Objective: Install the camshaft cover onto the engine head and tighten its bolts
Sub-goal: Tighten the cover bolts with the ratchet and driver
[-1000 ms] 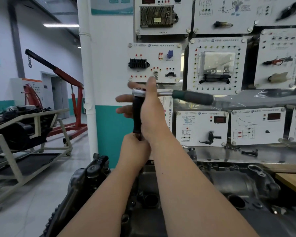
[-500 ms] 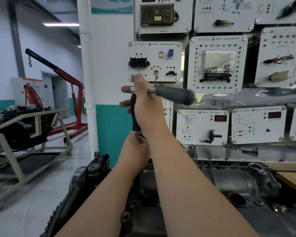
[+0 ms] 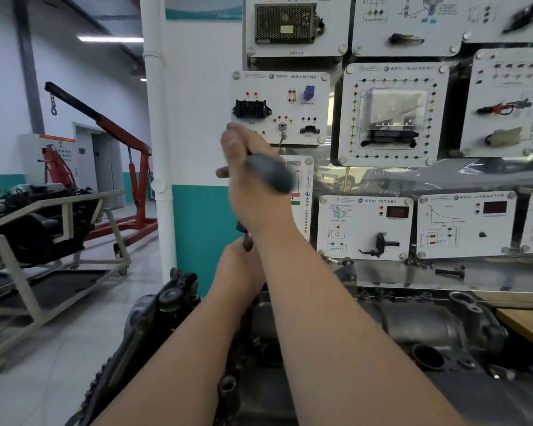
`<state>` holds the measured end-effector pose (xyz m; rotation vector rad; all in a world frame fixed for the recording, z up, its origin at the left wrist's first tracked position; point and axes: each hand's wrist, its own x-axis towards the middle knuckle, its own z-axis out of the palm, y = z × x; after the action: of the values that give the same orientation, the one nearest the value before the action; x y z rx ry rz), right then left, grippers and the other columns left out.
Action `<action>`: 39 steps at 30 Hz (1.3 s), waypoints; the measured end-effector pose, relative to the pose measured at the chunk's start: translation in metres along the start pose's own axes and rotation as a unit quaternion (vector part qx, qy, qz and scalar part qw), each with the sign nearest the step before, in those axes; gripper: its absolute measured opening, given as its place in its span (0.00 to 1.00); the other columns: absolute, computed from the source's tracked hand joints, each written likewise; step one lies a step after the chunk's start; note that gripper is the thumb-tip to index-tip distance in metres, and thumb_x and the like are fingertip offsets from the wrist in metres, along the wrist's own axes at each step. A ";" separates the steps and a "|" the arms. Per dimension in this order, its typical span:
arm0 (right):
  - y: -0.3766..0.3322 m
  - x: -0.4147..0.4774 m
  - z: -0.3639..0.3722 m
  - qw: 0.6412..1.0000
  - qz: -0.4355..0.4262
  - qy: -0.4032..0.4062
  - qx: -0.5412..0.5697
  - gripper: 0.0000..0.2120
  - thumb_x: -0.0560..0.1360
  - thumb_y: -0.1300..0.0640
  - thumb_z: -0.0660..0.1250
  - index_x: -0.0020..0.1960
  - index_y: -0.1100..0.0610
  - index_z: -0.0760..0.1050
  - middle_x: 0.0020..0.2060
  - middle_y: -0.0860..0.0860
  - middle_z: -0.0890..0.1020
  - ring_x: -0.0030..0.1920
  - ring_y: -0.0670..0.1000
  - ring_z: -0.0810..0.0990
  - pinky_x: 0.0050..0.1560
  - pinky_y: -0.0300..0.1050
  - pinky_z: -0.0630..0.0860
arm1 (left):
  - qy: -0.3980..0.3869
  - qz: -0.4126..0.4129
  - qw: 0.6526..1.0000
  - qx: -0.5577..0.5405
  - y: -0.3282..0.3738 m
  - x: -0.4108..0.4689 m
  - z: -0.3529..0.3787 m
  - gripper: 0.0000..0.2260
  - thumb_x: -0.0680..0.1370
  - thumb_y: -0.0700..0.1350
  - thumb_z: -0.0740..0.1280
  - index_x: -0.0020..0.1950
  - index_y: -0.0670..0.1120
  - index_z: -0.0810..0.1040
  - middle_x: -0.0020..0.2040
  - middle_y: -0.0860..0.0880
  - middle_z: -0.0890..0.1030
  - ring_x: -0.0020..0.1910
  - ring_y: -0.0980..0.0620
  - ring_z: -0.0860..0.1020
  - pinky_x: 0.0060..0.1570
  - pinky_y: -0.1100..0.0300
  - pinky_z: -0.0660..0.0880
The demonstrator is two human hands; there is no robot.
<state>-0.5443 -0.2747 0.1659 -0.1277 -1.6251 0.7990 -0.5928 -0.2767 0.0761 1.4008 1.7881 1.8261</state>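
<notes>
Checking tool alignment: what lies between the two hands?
Head view: a short dark stretch of the driver shaft, reaching from the right hand down into the left hand.

A dark grey metal cover (image 3: 413,327) is laid across the engine (image 3: 154,318); a blurred green-handled wrench (image 3: 271,173) is held above.

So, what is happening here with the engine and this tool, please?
A person seems to be tightening a bolt on the dark grey metal camshaft cover at the bottom of the view. The right hand grips the head of a dark-green-handled ratchet wrench. Its handle is blurred, so it is probably turning. The left hand, lower down, holds the tool's upright extension shaft. The bolt itself is hidden behind the arms.
</notes>
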 end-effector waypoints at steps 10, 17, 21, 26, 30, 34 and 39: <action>0.012 0.006 -0.016 0.957 -0.161 0.115 -0.213 0.14 0.80 0.50 0.61 0.60 0.56 0.79 0.51 0.52 0.81 0.47 0.44 0.76 0.48 0.41 0.73 | -0.014 -0.013 1.000 0.012 0.008 -0.009 -0.001 0.14 0.77 0.40 0.60 0.32 0.46 0.64 0.28 0.51 0.69 0.28 0.55 0.65 0.30 0.62 0.63; 0.006 0.011 -0.010 0.980 0.137 -0.017 0.142 0.21 0.81 0.39 0.51 0.57 0.52 0.74 0.44 0.48 0.84 0.36 0.50 0.82 0.34 0.42 0.77 | -0.029 -0.029 0.999 -0.005 0.006 -0.009 -0.001 0.12 0.80 0.44 0.57 0.36 0.46 0.67 0.31 0.49 0.69 0.30 0.53 0.66 0.33 0.61 0.64; 0.008 0.012 -0.029 0.923 0.272 -0.063 0.265 0.24 0.81 0.37 0.50 0.53 0.54 0.76 0.42 0.53 0.86 0.33 0.53 0.82 0.33 0.42 0.75 | -0.061 -0.072 0.992 -0.081 0.009 -0.008 -0.002 0.09 0.79 0.45 0.57 0.40 0.47 0.71 0.29 0.51 0.68 0.27 0.53 0.65 0.33 0.58 0.63; 0.012 0.002 -0.013 0.992 0.119 -0.010 0.047 0.15 0.77 0.45 0.66 0.57 0.52 0.82 0.45 0.41 0.82 0.41 0.42 0.83 0.42 0.38 0.78 | 0.036 -0.024 0.996 0.079 -0.001 -0.019 -0.013 0.04 0.79 0.47 0.59 0.44 0.50 0.70 0.40 0.50 0.76 0.36 0.54 0.73 0.32 0.59 0.65; 0.014 -0.004 -0.012 0.991 0.012 0.097 -0.093 0.16 0.75 0.51 0.69 0.63 0.47 0.77 0.51 0.43 0.79 0.49 0.42 0.78 0.51 0.38 0.77 | 0.121 0.024 0.983 0.137 0.002 -0.026 -0.020 0.07 0.74 0.49 0.68 0.37 0.49 0.75 0.35 0.52 0.79 0.34 0.56 0.75 0.30 0.64 0.65; 0.010 -0.011 -0.009 0.997 0.066 0.042 0.018 0.19 0.75 0.44 0.64 0.62 0.51 0.75 0.45 0.41 0.82 0.44 0.44 0.82 0.41 0.36 0.75 | 0.105 0.040 0.984 0.141 0.003 -0.028 -0.024 0.08 0.73 0.49 0.70 0.36 0.48 0.78 0.33 0.52 0.80 0.34 0.56 0.77 0.32 0.65 0.68; 0.007 -0.004 -0.014 0.974 0.167 -0.029 0.150 0.21 0.78 0.39 0.54 0.51 0.53 0.78 0.38 0.49 0.85 0.33 0.50 0.82 0.34 0.43 0.76 | 0.077 0.061 0.982 0.164 0.000 -0.028 -0.030 0.08 0.75 0.49 0.68 0.37 0.48 0.79 0.32 0.52 0.80 0.36 0.54 0.79 0.38 0.62 0.75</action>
<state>-0.5326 -0.2658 0.1587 -0.1661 -1.5379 1.3097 -0.6003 -0.3160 0.0692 1.5504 2.2098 1.8024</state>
